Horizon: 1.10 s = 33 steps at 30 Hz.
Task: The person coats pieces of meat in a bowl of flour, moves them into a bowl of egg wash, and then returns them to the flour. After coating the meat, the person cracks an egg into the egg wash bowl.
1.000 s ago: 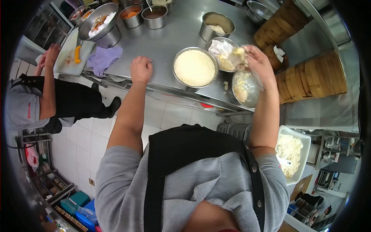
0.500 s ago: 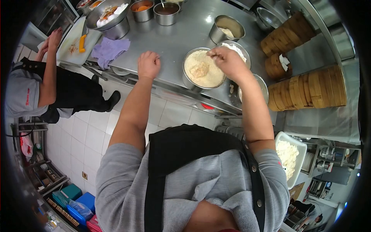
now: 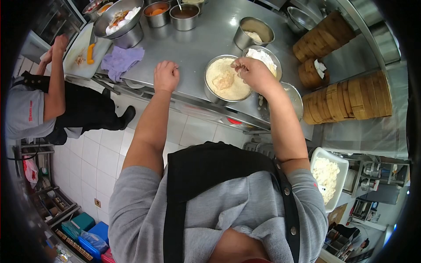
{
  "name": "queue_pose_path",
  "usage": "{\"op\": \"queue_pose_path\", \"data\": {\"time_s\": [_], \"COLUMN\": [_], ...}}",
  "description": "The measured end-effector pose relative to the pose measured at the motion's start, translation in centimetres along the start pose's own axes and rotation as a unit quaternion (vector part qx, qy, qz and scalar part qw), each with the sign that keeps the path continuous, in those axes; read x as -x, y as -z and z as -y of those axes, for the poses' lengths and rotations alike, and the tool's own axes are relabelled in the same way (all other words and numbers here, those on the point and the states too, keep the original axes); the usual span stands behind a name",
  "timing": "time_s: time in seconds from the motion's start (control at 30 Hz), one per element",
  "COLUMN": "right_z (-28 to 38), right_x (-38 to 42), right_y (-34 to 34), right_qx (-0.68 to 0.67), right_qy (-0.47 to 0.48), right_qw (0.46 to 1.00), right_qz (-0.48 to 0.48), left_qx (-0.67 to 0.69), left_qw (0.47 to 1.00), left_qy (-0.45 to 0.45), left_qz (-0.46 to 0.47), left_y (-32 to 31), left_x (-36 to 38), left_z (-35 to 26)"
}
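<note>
Pale yellow crumbs, which look like breadcrumbs (image 3: pixel 237 90), fill a round steel bowl (image 3: pixel 213 95) near the counter's front edge. A lumpy, crumb-covered piece (image 3: pixel 224 80) lies in them. Over the bowl's right side, my right hand (image 3: pixel 255 74) is held with its fingertips pinched together and crumbs stuck on them; what they hold, if anything, is hidden. My left hand (image 3: pixel 166 76) rests as a loose fist on the steel counter, left of the bowl. Partly behind my right hand is a bowl of white powder (image 3: pixel 262 56).
Bamboo steamers (image 3: pixel 348 103) stand stacked at the right. Behind the crumbs is a deep steel pot (image 3: pixel 253 35). At the left lie a purple cloth (image 3: pixel 123 61) and a yellow-handled knife (image 3: pixel 90 53) on a cutting board (image 3: pixel 74 65). A co-worker (image 3: pixel 48 101) stands there.
My right hand has moved slightly left and down over the crumbs, its fingers drawn closer together. My left hand stays on the counter. The whole view has shifted a little.
</note>
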State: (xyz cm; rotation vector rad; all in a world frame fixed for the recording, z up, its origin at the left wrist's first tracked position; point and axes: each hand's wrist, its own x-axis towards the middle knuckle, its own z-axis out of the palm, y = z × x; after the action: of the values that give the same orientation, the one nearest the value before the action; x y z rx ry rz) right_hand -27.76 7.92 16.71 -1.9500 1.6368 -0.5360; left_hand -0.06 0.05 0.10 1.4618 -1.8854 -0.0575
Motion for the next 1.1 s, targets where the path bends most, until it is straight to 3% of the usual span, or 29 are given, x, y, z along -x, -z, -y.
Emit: {"op": "queue_pose_path", "data": {"time_s": [0.3,0.5,0.7,0.8,1.1], "right_z": [-0.9,-0.3,-0.2,1.3,1.2], "right_x": [0.0,0.0,-0.3,-0.2,1.2], "right_y": [-1.1,-1.7,-5.0,-4.9,-4.8], "right_qx": [0.011,0.061,0.192,0.218,0.211], "right_qy": [0.046,0.021,0.036,-0.019,0.109], "right_qw": [0.998,0.997,0.978,0.976,0.969], "right_qz": [-0.034,-0.044,-0.072,0.014,-0.070], "left_qx": [-0.002,0.001,-0.007,0.000,-0.001], "left_qw": [1.000,1.000,1.000,1.000,1.000], "left_qy": [-0.013,-0.014,-0.016,-0.017,-0.003], "left_qz": [-0.014,-0.015,-0.018,-0.022,-0.002], "left_y": [0.0,0.2,-0.1,-0.1,0.1], "left_x": [-0.1,-0.1,-0.1,-0.1,-0.1], "left_z": [0.0,-0.2,0.1,0.0,-0.1]}}
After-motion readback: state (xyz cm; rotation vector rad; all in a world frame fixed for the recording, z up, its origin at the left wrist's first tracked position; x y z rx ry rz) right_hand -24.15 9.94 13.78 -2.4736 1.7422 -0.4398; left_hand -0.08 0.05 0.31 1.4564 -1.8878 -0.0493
